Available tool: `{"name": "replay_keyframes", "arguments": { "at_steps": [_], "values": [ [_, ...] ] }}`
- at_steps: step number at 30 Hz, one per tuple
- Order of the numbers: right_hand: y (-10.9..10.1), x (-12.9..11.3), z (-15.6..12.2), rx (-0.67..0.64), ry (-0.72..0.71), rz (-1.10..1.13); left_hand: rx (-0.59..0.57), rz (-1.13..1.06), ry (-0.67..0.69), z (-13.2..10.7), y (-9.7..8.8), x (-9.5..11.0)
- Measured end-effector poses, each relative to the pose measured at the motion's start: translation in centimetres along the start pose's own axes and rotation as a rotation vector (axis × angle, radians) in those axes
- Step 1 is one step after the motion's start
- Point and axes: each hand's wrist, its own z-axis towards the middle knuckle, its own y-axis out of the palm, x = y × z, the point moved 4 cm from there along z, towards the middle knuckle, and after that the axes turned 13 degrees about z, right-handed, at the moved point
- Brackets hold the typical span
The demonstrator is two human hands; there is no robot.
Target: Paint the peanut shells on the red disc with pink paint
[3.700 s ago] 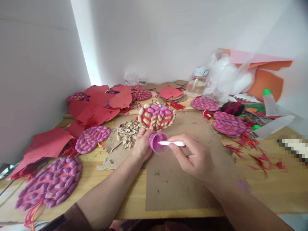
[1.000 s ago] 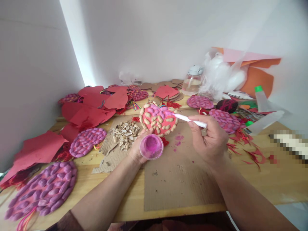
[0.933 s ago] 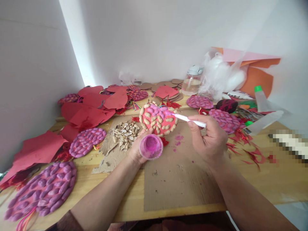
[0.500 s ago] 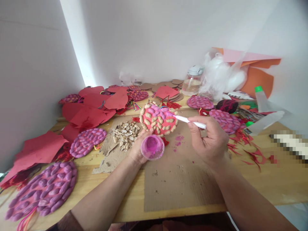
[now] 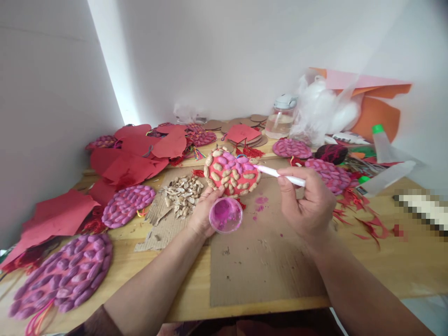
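My left hand is closed on a round red plaque covered with peanut shells, and on a small clear cup with purple paint inside. Some shells near the plaque's top are painted pink-purple; the others are bare tan. Which fingers hold the cup is partly hidden. My right hand pinches a white-handled paintbrush, its tip at the plaque's upper right edge. Beneath both hands lies a cardboard sheet spotted with purple paint. Broken peanut shells are heaped left of my left hand.
Purple-painted plaques lie at the left, with more at the right. Red paper pieces are piled at the back left. A lidded jar and a white plastic bag stand before the wall. Glue bottles lie at the right.
The cup has shifted slightly right and tilted in my left hand. My right hand and the brush have moved a little right, with the tip still at the plaque's edge.
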Motion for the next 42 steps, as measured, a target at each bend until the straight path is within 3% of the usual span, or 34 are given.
{"name": "replay_keyframes", "arguments": {
  "at_steps": [5, 12, 17, 28, 42],
  "values": [
    [0.70, -0.34, -0.21, -0.083, -0.059, 0.054, -0.018, -0.008, -0.003, -0.06, -0.03, -0.22],
    [0.57, 0.15, -0.14, -0.074, -0.058, -0.004, -0.043, -0.055, -0.044, -0.21, -0.19, -0.32],
    [0.92, 0.07, -0.34, -0.121, -0.065, 0.070, -0.061, -0.018, -0.055, -0.22, -0.12, -0.54],
    [0.96, 0.21, -0.20, -0.127, -0.071, -0.027, -0.031, -0.006, -0.081, -0.31, 0.02, -0.59],
    [1.11, 0.23, -0.10, -0.152, -0.080, 0.004, -0.002, 0.010, -0.085, -0.26, 0.05, -0.80]
  ]
}}
